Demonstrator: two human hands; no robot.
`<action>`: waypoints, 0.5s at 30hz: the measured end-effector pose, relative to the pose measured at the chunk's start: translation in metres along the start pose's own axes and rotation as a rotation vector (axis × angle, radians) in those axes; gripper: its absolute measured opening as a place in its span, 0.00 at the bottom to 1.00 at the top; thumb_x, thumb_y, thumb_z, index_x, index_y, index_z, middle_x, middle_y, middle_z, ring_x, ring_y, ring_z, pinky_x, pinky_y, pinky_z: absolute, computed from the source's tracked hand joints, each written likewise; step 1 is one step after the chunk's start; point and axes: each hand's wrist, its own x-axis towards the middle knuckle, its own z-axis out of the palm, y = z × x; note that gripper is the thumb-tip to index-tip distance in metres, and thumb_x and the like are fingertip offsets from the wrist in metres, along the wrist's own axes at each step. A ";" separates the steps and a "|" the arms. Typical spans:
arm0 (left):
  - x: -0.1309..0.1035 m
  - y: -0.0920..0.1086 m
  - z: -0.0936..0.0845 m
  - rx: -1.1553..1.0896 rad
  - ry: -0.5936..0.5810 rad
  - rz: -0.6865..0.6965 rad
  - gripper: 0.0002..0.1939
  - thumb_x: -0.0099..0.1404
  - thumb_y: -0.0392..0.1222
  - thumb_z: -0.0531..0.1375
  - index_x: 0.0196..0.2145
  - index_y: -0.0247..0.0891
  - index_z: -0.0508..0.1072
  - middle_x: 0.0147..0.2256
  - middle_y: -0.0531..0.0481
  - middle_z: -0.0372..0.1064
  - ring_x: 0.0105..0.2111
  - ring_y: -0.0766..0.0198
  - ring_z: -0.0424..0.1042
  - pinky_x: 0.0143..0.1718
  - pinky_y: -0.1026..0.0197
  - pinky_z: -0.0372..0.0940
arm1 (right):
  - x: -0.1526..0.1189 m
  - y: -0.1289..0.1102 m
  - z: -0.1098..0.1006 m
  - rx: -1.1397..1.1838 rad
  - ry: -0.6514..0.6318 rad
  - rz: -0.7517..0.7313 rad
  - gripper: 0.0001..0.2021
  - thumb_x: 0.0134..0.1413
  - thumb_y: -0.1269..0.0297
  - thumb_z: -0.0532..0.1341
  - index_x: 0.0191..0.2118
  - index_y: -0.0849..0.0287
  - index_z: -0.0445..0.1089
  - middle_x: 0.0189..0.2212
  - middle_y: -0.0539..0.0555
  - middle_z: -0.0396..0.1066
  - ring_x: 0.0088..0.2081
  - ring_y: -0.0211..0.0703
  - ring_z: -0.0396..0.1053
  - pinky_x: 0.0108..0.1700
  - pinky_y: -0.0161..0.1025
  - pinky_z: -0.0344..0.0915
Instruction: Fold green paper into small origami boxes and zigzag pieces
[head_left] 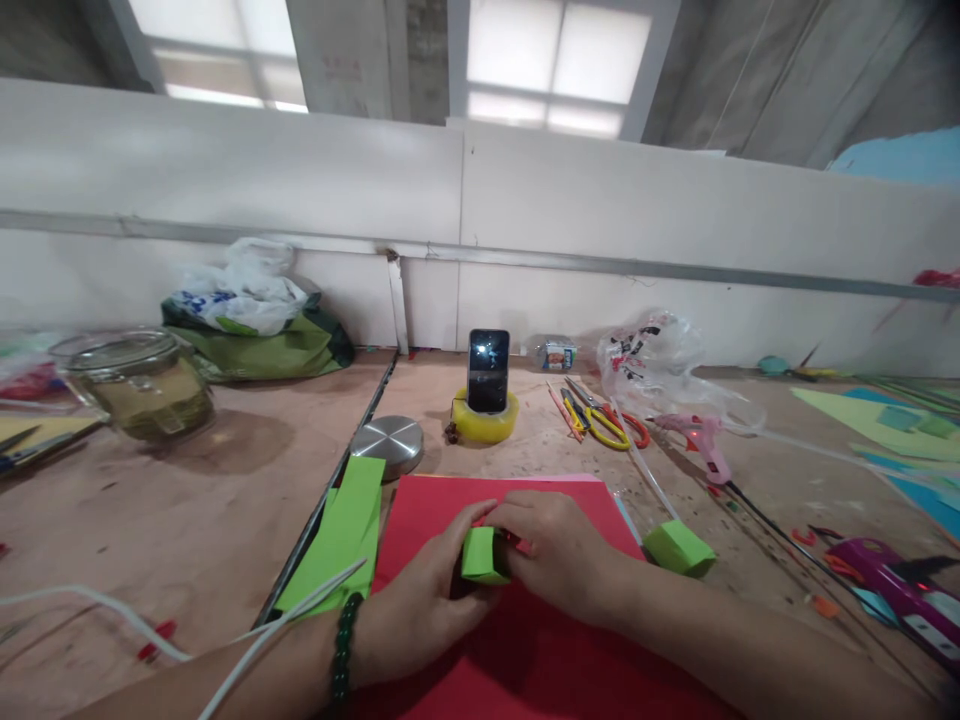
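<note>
Between my two hands is a small folded green paper piece (480, 556), held above a stack of red paper (540, 655). My left hand (431, 590) wraps its fingers round the piece from the left, a dark green bead bracelet (345, 645) on its wrist. From the right, my right hand (555, 550) presses bent fingers against the same piece; its fingertips are partly hidden behind the paper. Flat green strips (341, 535) lie left of the red paper. Another folded green piece (679, 548) rests near my right forearm.
A phone (488, 372) stands in a yellow tape roll (487, 420) beyond the paper, beside a metal lid (390, 445). Scissors (606, 425), a pink glue gun (701, 440) and a purple tool (889, 590) lie to the right. A glass jar (150, 390) stands left.
</note>
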 end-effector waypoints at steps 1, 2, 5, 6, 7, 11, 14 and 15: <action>0.000 0.002 0.000 0.000 -0.015 0.027 0.32 0.57 0.30 0.56 0.59 0.38 0.58 0.52 0.44 0.66 0.50 0.55 0.66 0.54 0.53 0.61 | 0.000 0.000 0.001 0.022 -0.018 0.028 0.10 0.45 0.79 0.56 0.29 0.59 0.72 0.25 0.50 0.72 0.26 0.37 0.66 0.29 0.31 0.58; 0.000 0.003 0.000 -0.003 -0.029 0.050 0.32 0.56 0.28 0.56 0.58 0.39 0.59 0.52 0.45 0.67 0.48 0.56 0.67 0.52 0.53 0.62 | 0.001 0.000 0.002 0.030 -0.026 0.049 0.10 0.43 0.79 0.57 0.29 0.58 0.71 0.25 0.49 0.72 0.26 0.37 0.66 0.29 0.31 0.58; 0.000 0.004 0.000 -0.022 -0.039 0.078 0.36 0.52 0.25 0.56 0.59 0.40 0.59 0.52 0.46 0.66 0.49 0.56 0.66 0.53 0.53 0.62 | 0.000 0.002 0.006 -0.001 0.001 0.042 0.11 0.42 0.79 0.57 0.31 0.59 0.71 0.26 0.50 0.72 0.27 0.38 0.65 0.29 0.32 0.58; 0.000 0.003 0.000 -0.031 -0.035 0.070 0.37 0.52 0.24 0.56 0.60 0.40 0.58 0.53 0.46 0.66 0.50 0.55 0.65 0.55 0.52 0.61 | 0.000 0.003 0.007 -0.014 0.019 0.017 0.12 0.42 0.79 0.56 0.33 0.59 0.71 0.27 0.51 0.73 0.28 0.39 0.66 0.30 0.33 0.59; 0.000 0.002 0.000 -0.039 -0.030 0.054 0.39 0.51 0.25 0.56 0.61 0.40 0.56 0.54 0.45 0.65 0.51 0.55 0.65 0.56 0.51 0.60 | -0.001 0.005 0.008 -0.019 0.032 -0.015 0.12 0.43 0.79 0.56 0.34 0.59 0.70 0.29 0.52 0.73 0.29 0.39 0.66 0.31 0.33 0.60; -0.003 -0.003 0.000 -0.063 -0.046 -0.019 0.42 0.54 0.27 0.57 0.64 0.41 0.47 0.55 0.43 0.65 0.50 0.55 0.67 0.55 0.50 0.61 | -0.003 0.007 0.008 0.034 0.043 -0.135 0.14 0.47 0.80 0.52 0.37 0.59 0.69 0.29 0.52 0.73 0.29 0.39 0.67 0.32 0.33 0.61; -0.006 -0.004 -0.001 -0.006 0.010 -0.023 0.43 0.54 0.32 0.61 0.64 0.41 0.48 0.59 0.41 0.60 0.55 0.50 0.63 0.57 0.48 0.59 | -0.004 0.006 0.005 0.045 0.030 -0.101 0.13 0.48 0.79 0.53 0.37 0.60 0.69 0.28 0.53 0.73 0.27 0.40 0.67 0.31 0.34 0.62; -0.007 -0.004 -0.001 0.018 0.051 -0.015 0.43 0.53 0.35 0.63 0.64 0.42 0.50 0.59 0.41 0.59 0.56 0.48 0.62 0.58 0.47 0.58 | -0.003 0.006 0.005 0.056 0.014 -0.072 0.13 0.47 0.79 0.53 0.36 0.60 0.70 0.28 0.53 0.73 0.27 0.40 0.67 0.31 0.34 0.62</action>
